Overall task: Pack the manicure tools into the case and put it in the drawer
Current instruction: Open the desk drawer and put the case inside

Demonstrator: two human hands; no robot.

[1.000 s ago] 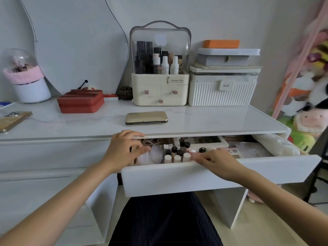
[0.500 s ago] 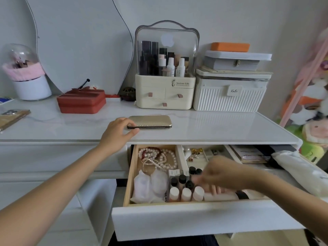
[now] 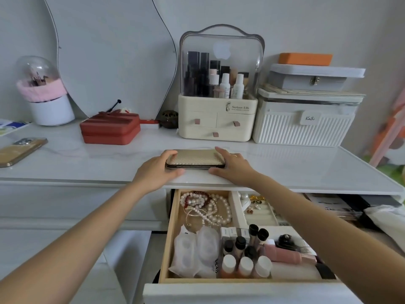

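Note:
A closed gold manicure case (image 3: 195,159) lies flat on the white tabletop (image 3: 295,167) near its front edge. My left hand (image 3: 156,171) grips the case's left end, thumb along its front and fingers over the top. At the right end, my right hand (image 3: 232,166) holds the case between thumb and fingers. Below the tabletop the drawer (image 3: 241,292) stands pulled far out. It holds pearl necklaces (image 3: 210,207), white pouches (image 3: 195,251) and several small bottles (image 3: 243,260). No loose manicure tools are in sight.
Behind the case stand a cream cosmetics organiser (image 3: 219,102) and a white ribbed box (image 3: 306,126) with stacked boxes on top. A red case (image 3: 110,130), a brush holder (image 3: 45,93) and a phone (image 3: 18,150) sit to the left. A mirror (image 3: 114,51) leans on the wall.
The drawer went from nearly closed to pulled wide open. My left hand moved up to the case first, then my right hand left the drawer and took the case's right end.

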